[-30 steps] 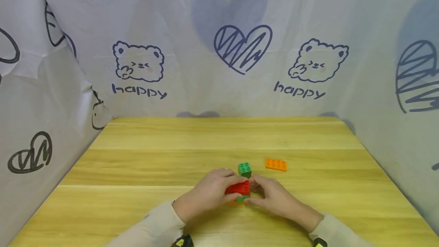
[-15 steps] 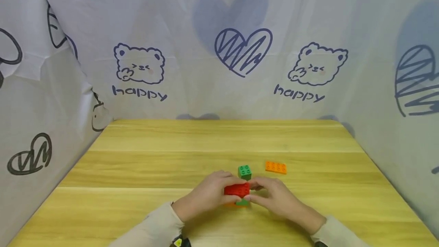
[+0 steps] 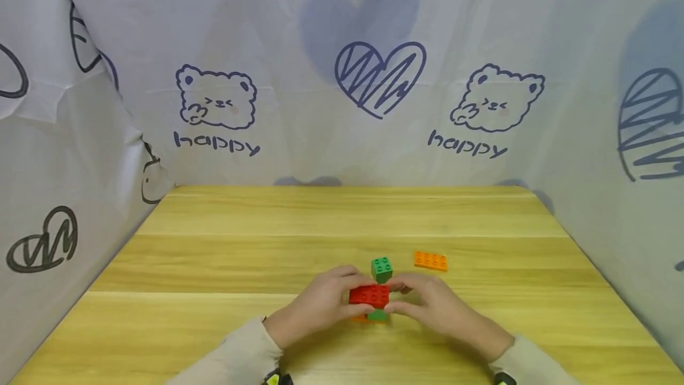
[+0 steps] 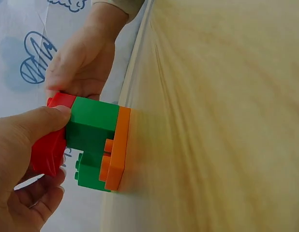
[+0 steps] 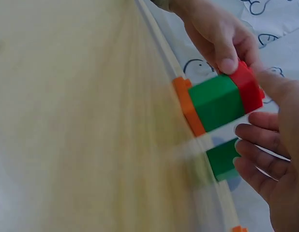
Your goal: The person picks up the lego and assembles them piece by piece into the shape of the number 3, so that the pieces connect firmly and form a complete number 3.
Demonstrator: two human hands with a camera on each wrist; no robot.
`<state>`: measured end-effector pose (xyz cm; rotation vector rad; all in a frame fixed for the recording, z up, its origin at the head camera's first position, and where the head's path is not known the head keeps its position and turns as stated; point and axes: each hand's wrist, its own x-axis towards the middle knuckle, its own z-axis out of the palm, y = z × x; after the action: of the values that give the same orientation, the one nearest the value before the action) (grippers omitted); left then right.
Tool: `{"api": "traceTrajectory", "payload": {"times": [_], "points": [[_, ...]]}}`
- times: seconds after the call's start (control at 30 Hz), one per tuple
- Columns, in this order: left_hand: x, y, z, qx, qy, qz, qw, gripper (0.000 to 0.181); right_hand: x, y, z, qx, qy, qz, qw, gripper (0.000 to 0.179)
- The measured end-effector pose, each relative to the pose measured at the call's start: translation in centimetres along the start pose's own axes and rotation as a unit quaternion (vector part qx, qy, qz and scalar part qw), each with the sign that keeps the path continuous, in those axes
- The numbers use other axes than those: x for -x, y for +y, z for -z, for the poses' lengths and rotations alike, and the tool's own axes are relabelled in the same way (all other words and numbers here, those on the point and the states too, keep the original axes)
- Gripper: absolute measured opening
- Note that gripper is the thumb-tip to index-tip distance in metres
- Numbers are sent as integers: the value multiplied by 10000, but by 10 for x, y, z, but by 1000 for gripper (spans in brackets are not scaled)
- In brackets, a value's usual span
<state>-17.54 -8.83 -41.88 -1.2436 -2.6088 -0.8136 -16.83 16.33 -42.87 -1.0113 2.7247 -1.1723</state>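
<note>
A red brick [image 3: 370,296] sits on top of a green brick [image 4: 95,116], which stands on an orange plate [image 4: 121,147] with some of its studs bare. My left hand [image 3: 319,302] pinches the red brick from the left, thumb on its near side. At the right end of the stack is my right hand [image 3: 435,308], its thumb and fingers spread close around the red brick's corner. The right wrist view shows that hand's fingers [image 5: 261,137] apart, with nothing in the palm. Just beyond the stack stands a second green brick [image 3: 382,269].
A loose orange plate [image 3: 430,261] lies on the wooden table [image 3: 214,254], farther back and to the right. A printed white cloth [image 3: 294,117] hangs behind the table and along both sides.
My right thumb has shifted from low beside the green brick up to the red brick's corner. The red brick's studs show more now. My left hand keeps its hold.
</note>
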Motion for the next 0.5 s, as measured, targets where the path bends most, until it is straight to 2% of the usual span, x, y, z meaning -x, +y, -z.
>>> {"api": "traceTrajectory", "payload": {"times": [0.13,0.23,0.5], "points": [[-1,3,2,-409,-51,-80,9991,36,-1,3,9,-17,75,-272,9996,38],[-1,3,3,-648,-93,-121,9978,39,-4,5,12,155,216,-434,9987,42],[0,0,3,-1021,-41,-312,9943,42,-17,12,13,655,482,-390,9959,52]]}}
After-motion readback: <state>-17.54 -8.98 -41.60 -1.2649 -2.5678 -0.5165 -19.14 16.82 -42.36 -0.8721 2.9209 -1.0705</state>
